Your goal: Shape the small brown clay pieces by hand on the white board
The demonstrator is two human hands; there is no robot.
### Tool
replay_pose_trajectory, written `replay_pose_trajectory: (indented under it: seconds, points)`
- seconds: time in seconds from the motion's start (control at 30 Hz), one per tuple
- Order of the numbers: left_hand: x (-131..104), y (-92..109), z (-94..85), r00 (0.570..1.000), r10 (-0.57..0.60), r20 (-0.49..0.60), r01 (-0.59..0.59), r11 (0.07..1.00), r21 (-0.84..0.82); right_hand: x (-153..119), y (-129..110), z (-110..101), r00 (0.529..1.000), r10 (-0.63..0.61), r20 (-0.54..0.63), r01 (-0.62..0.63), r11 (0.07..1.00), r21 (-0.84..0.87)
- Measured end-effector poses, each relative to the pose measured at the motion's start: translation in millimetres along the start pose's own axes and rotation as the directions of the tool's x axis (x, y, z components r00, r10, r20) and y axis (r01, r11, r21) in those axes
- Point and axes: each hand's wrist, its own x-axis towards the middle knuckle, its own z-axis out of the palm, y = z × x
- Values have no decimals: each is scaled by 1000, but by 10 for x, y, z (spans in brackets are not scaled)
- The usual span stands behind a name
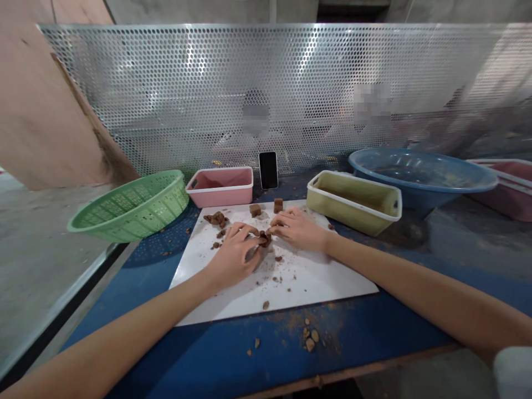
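Green plastic forms the openwork basket point(166, 209) at the left of the frame, reaching over the edge of the blue table point(166, 360). Next to the right comes a pink tray point(222, 198), and below it, on the white board point(203, 303), lies a rough brown lump point(215, 219), which I judge to be not yet shaped. Left of the centre is the left hand point(238, 250); its thumb and forefinger are almost closed, pinching a dark brown piece point(265, 240) at the middle of the frame. This piece seems only partly worked. Above it are a small block point(255, 210) and a second block point(278, 205), apart from each other, both looking already formed, with a phone point(268, 170) behind them. The right hand point(301, 230) has its fingers bent towards the same piece; whether they grip it, I cannot tell. Farther right are a yellow-green tray point(349, 209), a blue basin point(399, 194) and, at the edge, another pink container point(507, 195).
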Motion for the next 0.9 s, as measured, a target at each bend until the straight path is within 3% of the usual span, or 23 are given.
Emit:
replay_pose_trajectory:
  seconds: [0.9]
  points:
    - [-8,-39,30,1000,-10,11,10,1000,-8,13,-75,15,998,18,-52,-19,1000,-20]
